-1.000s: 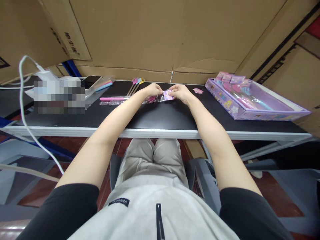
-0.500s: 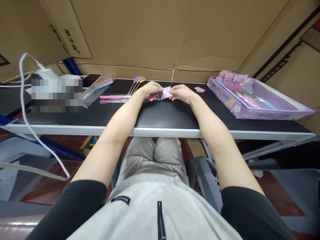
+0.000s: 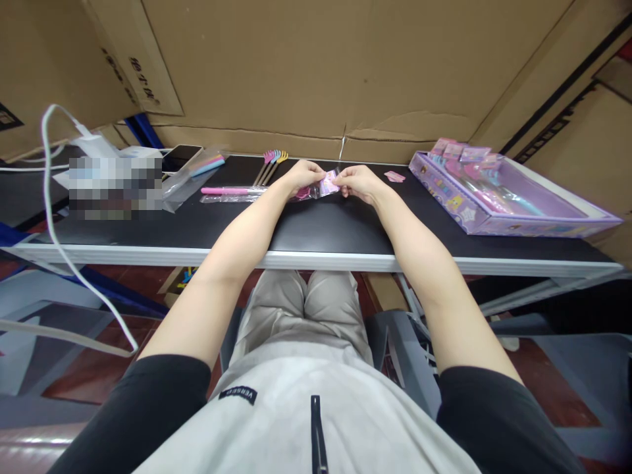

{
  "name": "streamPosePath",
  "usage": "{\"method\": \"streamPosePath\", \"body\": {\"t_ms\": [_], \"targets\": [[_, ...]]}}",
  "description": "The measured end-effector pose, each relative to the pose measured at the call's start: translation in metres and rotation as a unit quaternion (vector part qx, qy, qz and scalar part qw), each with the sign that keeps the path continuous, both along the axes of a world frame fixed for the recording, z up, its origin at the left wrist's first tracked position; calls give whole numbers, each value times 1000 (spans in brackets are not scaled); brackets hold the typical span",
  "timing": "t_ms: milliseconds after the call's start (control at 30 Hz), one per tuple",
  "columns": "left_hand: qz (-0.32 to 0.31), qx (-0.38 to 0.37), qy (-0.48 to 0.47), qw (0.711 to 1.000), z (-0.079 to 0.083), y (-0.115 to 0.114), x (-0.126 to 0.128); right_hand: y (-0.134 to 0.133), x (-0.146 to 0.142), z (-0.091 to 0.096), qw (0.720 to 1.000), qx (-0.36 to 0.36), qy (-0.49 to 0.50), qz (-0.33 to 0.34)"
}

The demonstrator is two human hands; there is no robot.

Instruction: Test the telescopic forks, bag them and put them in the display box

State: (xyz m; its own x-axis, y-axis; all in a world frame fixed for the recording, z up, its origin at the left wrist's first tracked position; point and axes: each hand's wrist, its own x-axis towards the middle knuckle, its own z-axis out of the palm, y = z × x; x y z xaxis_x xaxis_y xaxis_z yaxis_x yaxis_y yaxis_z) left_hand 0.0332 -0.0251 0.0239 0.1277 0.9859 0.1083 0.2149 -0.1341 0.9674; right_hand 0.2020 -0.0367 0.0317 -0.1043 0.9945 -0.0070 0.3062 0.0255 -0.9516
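Both my hands meet at the far middle of a black table [image 3: 316, 227]. My left hand [image 3: 302, 176] pinches the mouth of a long clear plastic bag [image 3: 257, 192] that holds a pink pen [image 3: 224, 191] and something dark pink. My right hand [image 3: 359, 182] pinches a small purple card [image 3: 330, 184] at the bag's opening; my left fingertips touch the card too. Whether the card is partly inside the bag I cannot tell.
A purple toy box [image 3: 508, 197] with small packets lies at the right. A small pink card [image 3: 394, 176] lies near it. Coloured forks [image 3: 270, 163], another clear bag with coloured sticks [image 3: 197, 170], a phone [image 3: 182, 155] and a white cable [image 3: 54, 217] are at the left. Cardboard walls stand behind.
The purple card has tilted and shifted slightly toward the bag's mouth between my fingers. My arms have barely moved.
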Motion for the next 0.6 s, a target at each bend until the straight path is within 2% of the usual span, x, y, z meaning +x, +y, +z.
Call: {"method": "streamPosePath", "body": {"t_ms": [367,600], "targets": [[-8,-5,-1,1000,-1,-2,-1,-1,1,-3,1000,1,-6,30],[-5,-12,-9,1000,-2,0,-2,-7,-3,0,998,-34,31,36]]}}
